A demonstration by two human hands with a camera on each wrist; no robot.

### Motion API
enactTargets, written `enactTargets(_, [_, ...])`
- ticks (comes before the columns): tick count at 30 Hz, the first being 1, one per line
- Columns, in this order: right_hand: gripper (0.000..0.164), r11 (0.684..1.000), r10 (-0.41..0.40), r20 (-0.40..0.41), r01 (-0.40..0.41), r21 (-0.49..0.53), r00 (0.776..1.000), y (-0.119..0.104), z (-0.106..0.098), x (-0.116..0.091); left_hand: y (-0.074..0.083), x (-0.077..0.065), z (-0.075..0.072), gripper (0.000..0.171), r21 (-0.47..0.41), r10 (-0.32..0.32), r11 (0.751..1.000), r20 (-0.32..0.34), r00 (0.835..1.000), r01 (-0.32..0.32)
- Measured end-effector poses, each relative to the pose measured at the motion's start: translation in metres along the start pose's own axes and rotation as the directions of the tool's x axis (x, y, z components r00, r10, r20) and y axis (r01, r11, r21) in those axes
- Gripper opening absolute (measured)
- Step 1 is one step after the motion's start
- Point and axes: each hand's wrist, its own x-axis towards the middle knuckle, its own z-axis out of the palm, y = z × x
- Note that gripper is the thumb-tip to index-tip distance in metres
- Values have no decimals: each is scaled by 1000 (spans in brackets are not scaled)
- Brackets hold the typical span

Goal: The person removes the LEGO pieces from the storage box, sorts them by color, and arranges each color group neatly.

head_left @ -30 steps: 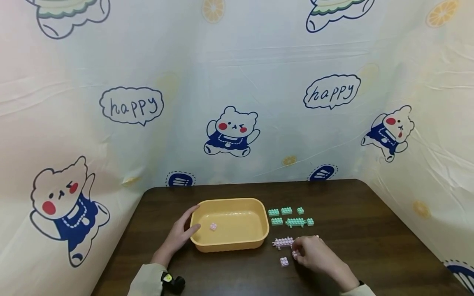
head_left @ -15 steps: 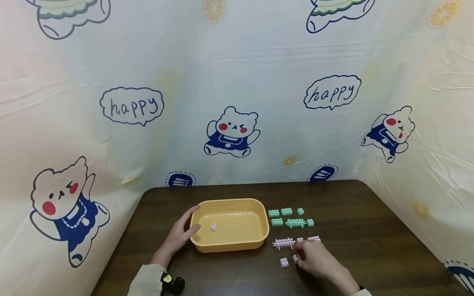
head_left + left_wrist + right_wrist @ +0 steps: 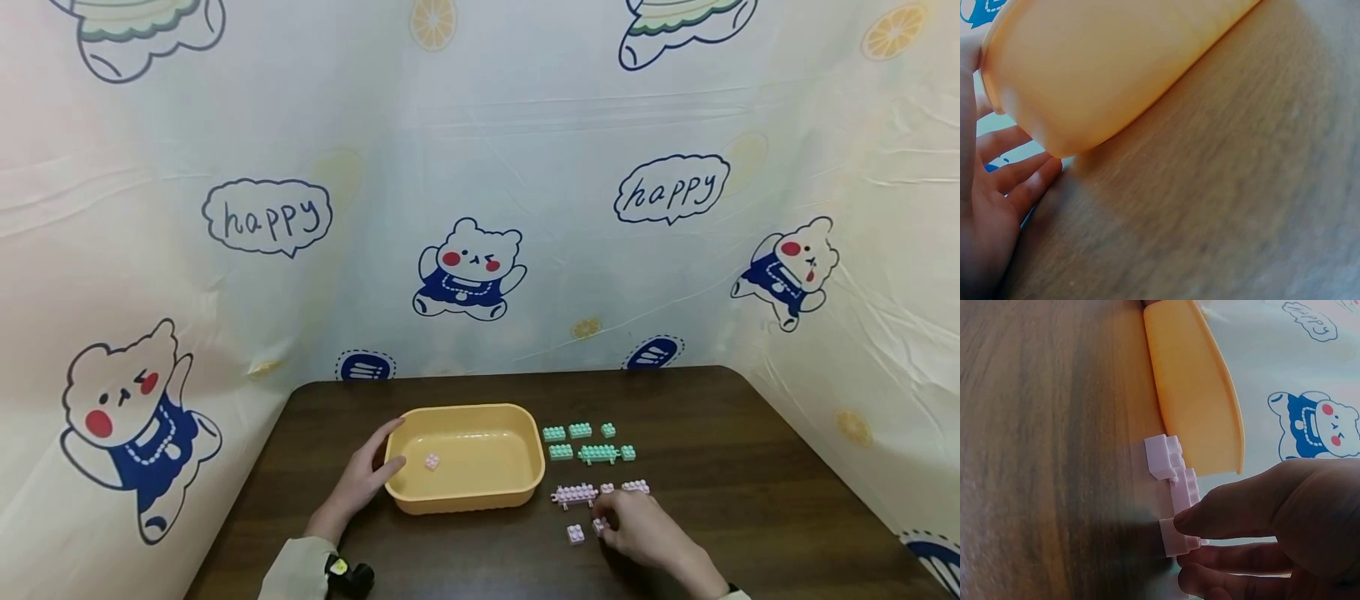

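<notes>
My left hand (image 3: 360,483) grips the left end of a yellow plastic basin (image 3: 465,502), thumb over the rim and fingers along the outside wall. In the left wrist view its fingers (image 3: 1013,169) lie against the basin's end. A small pink building block (image 3: 432,461) lies inside the basin. To the right, my right hand (image 3: 637,523) pinches another pink block (image 3: 1175,537) between thumb and fingers, low at the tabletop. Left of it sits a loose pink block (image 3: 575,534). Just behind are a long studded pink piece (image 3: 575,494) and two smaller pink blocks (image 3: 635,486).
Several green blocks (image 3: 560,452) stand in two rows right of the basin, among them a long green piece (image 3: 598,453). The dark wooden table (image 3: 712,467) ends at the back against a printed curtain (image 3: 480,167).
My right hand has shifted slightly toward the near side with the pink block, uncovering the small pink blocks behind it. The left hand and basin hold still.
</notes>
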Motion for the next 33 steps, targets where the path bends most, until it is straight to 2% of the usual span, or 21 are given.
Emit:
enactTargets(15, [9,999,47,32,-47,8,998,-3,0,0,-1,-1,0,60,-22,57,998,4,998,-57])
enactTargets(22, [14,999,47,39,-47,12,998,-1,-10,1,-2,0,0,60,-38,60,998,12,998,-59])
enactTargets(33, [13,993,94,19,-95,65,995,-7,-39,31,-2,-1,-1,60,-23,44,999,4,999,-44])
